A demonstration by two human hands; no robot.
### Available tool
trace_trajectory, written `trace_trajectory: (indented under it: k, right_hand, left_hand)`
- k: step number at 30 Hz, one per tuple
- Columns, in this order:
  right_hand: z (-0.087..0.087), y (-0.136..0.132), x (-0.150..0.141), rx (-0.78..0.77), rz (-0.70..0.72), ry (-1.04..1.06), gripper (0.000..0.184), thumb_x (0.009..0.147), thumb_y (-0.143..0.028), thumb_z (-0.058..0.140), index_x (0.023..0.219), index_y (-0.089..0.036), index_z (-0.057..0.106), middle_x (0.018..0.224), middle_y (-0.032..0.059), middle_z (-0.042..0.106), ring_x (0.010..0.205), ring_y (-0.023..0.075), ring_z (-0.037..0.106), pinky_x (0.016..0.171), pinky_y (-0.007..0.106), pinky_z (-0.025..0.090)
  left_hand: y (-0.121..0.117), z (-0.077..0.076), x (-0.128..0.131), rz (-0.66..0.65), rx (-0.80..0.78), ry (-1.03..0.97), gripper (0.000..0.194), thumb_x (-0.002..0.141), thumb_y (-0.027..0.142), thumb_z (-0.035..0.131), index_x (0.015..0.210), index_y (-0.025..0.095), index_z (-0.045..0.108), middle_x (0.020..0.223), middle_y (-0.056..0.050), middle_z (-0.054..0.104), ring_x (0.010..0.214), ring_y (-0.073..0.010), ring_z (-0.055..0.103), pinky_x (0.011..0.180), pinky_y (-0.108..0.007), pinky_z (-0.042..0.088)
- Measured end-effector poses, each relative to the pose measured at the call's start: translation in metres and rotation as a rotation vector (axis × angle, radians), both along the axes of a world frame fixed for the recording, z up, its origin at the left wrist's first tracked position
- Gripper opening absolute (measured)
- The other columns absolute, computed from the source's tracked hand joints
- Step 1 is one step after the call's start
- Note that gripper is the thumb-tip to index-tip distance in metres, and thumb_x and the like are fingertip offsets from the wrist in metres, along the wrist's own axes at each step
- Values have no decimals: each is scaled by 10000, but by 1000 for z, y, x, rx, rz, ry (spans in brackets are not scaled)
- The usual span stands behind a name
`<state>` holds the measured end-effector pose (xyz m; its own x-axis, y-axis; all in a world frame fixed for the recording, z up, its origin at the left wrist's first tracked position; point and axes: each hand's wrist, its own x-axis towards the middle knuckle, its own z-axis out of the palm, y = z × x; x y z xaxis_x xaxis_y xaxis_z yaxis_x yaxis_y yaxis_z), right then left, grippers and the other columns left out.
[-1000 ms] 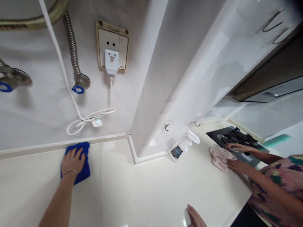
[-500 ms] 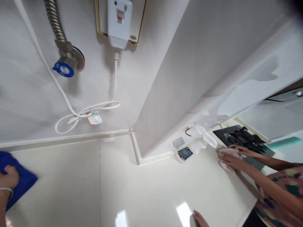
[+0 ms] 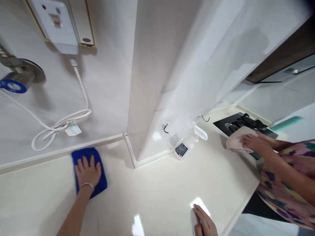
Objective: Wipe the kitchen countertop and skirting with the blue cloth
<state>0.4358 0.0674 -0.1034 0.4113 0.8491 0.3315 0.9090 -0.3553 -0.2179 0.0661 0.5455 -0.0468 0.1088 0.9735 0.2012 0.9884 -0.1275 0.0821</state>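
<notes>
My left hand (image 3: pixel 88 172), with a bracelet at the wrist, lies flat with fingers spread on a folded blue cloth (image 3: pixel 101 187). The cloth rests on the pale glossy counter (image 3: pixel 152 200) close to the wall's foot. At the bottom of the view, my right hand (image 3: pixel 205 223) touches the counter near its front edge, fingers stretched out and holding nothing. Part of that hand is cut off by the frame.
A co-worker's hands (image 3: pixel 253 142) hold a pale cloth (image 3: pixel 237 139) by a black stove (image 3: pixel 227 124). A white soap dispenser bottle (image 3: pixel 180 151) stands by the jutting wall corner (image 3: pixel 147 108). A coiled white cord (image 3: pixel 59 126), plug (image 3: pixel 57 28) and blue-handled valve (image 3: pixel 14 86) are at left.
My left hand and the blue cloth have come from the left edge rightward along the counter. The view has turned left. The co-worker's pale cloth is now lifted and bunched by the stove.
</notes>
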Motion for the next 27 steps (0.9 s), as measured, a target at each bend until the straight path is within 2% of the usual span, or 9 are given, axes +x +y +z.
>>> trace_trajectory:
  k: [2, 5, 7, 9, 13, 16, 22, 27]
  right_hand:
    - [0, 1, -1, 9, 18, -15, 515, 917, -243, 453, 1430, -276, 440, 1457, 84, 524, 1304, 293, 537, 975, 474, 561]
    - [0, 4, -2, 26, 34, -31, 533, 922, -219, 454, 1451, -268, 411, 1460, 89, 520, 1312, 286, 532, 999, 477, 551]
    - [1, 5, -2, 43, 36, -39, 543, 921, -209, 457, 1458, -264, 400, 1458, 91, 521, 1309, 283, 536, 1002, 474, 551]
    - [1, 8, -2, 59, 38, -49, 542, 917, -204, 464, 1453, -261, 405, 1455, 92, 524, 1304, 279, 540, 998, 464, 555]
    - [2, 13, -3, 96, 48, -74, 528, 911, -195, 472, 1435, -250, 427, 1433, 91, 545, 1280, 264, 560, 980, 432, 566]
    - [4, 16, -4, 145, 56, -77, 518, 913, -187, 463, 1427, -245, 435, 1405, 88, 569, 1261, 255, 573, 974, 425, 564]
    - [3, 20, -9, 205, 40, -19, 500, 923, -198, 429, 1422, -242, 430, 1415, 94, 554, 1285, 258, 540, 1001, 473, 532]
    - [-1, 22, -10, 213, 49, 2, 526, 901, -162, 430, 1423, -225, 416, 1422, 101, 539, 1301, 250, 512, 1030, 482, 498]
  left_hand:
    - [-17, 3, 49, -120, -2, -18, 595, 955, 384, 304, 1485, 131, 400, 1583, -227, 304, 1499, -400, 156, 1192, -599, 203]
    - [-27, 10, 107, -276, -56, -72, 592, 942, 374, 366, 1493, 161, 392, 1599, -185, 300, 1501, -388, 165, 1214, -574, 170]
    - [-27, 15, 132, -284, -89, -101, 591, 934, 341, 389, 1498, 165, 381, 1608, -178, 284, 1501, -389, 164, 1220, -571, 154]
    - [-27, 18, 143, -258, -97, -107, 591, 930, 312, 391, 1502, 165, 371, 1611, -175, 275, 1500, -389, 171, 1219, -572, 160]
    - [-42, 15, 138, -287, -54, -77, 575, 942, 328, 386, 1498, 181, 379, 1599, -159, 313, 1491, -376, 215, 1211, -556, 208]
    - [-73, 9, 128, -297, -14, -43, 575, 941, 336, 399, 1490, 166, 389, 1587, -179, 328, 1484, -387, 229, 1210, -561, 211]
    - [-168, 0, 116, -322, 52, -15, 556, 930, 298, 409, 1472, 172, 408, 1580, -186, 337, 1474, -389, 253, 1200, -563, 246]
    - [-253, -9, 109, -397, 95, -40, 571, 910, 285, 436, 1476, 229, 390, 1569, -137, 382, 1489, -364, 225, 1201, -576, 255]
